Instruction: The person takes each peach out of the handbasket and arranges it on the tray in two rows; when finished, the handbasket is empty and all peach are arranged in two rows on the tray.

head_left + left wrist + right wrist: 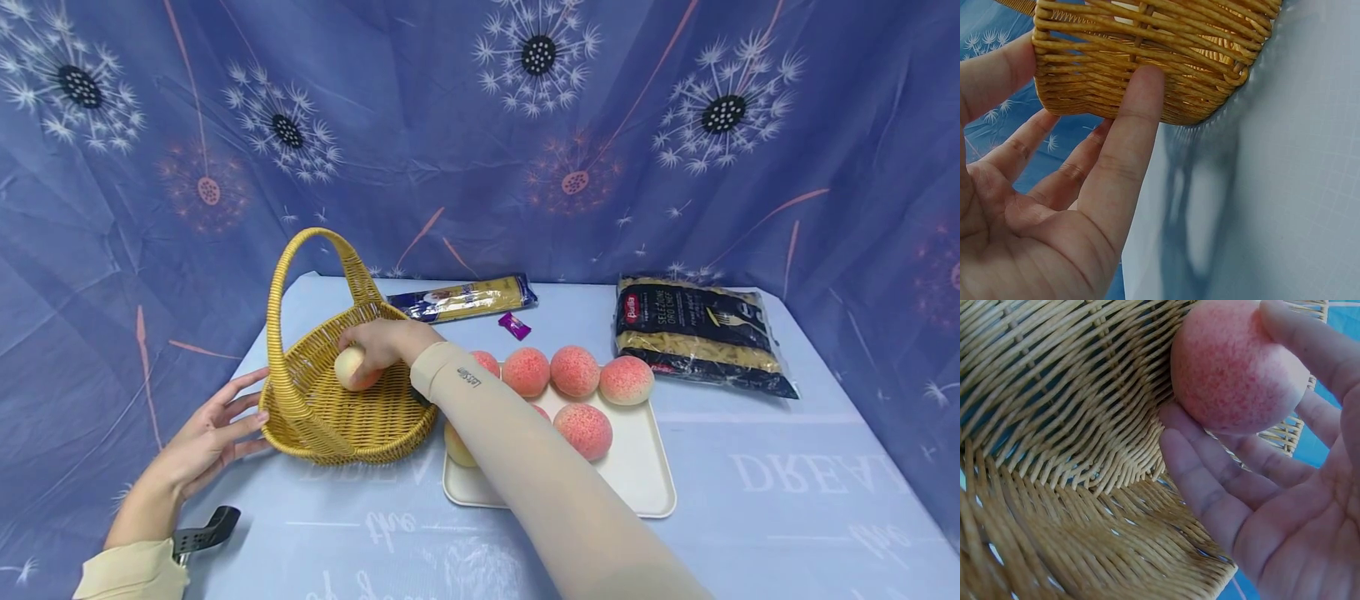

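Note:
A peach [348, 369], pale on one side and pink on the other, is held by my right hand [387, 343] inside a yellow wicker basket [382, 452]. In the right wrist view, the thumb and fingers are around the peach [1235, 369], close to the woven wall. My left hand [213, 433] touches the basket's left side from outside, with its fingers fairly straight. The left wrist view shows its thumb [1129, 144] against the wicker and other fingertips at the basket's edge. Part of the basket floor is hidden by my right hand.
Several peaches [583, 431] lie on a white tray [637, 492], partly covered by my right arm. Behind are a long pasta packet [480, 300] and a small purple wrapped sweet [514, 326]. A large pasta bag [697, 333] lies at right. The basket's handle [277, 333] arches high.

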A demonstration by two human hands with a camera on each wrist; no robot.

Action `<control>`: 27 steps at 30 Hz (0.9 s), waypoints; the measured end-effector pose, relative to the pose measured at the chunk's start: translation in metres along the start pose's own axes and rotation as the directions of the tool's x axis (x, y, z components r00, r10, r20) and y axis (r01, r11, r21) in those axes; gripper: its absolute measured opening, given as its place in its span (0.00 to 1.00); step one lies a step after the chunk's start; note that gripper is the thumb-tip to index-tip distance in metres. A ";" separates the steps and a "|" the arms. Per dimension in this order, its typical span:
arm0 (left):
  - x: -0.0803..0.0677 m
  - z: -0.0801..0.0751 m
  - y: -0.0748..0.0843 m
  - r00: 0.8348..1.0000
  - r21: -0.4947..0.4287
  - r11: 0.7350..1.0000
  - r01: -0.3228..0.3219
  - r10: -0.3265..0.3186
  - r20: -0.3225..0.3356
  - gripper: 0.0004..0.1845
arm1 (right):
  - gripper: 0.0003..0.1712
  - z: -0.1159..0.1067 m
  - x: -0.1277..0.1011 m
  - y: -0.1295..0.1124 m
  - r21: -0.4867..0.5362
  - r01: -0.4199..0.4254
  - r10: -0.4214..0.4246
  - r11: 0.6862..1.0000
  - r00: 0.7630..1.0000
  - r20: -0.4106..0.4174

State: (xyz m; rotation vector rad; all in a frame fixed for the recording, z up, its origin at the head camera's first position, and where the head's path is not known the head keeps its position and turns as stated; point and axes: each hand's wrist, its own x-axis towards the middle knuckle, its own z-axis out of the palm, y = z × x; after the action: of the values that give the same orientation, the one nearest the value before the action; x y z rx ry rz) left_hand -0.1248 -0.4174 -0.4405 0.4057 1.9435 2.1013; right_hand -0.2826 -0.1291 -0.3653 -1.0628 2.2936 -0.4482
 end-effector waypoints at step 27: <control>-0.001 0.004 0.000 0.999 0.055 0.998 0.041 -0.039 -0.025 0.36 | 0.37 -0.054 -0.067 0.024 0.101 0.122 -0.119 0.987 0.992 -0.041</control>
State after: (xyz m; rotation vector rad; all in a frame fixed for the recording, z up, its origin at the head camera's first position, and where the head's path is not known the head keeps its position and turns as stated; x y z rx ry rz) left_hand -0.1221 -0.4142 -0.4400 0.3506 2.0101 2.0409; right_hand -0.2948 -0.0592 -0.3120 -1.1542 2.2179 -0.6312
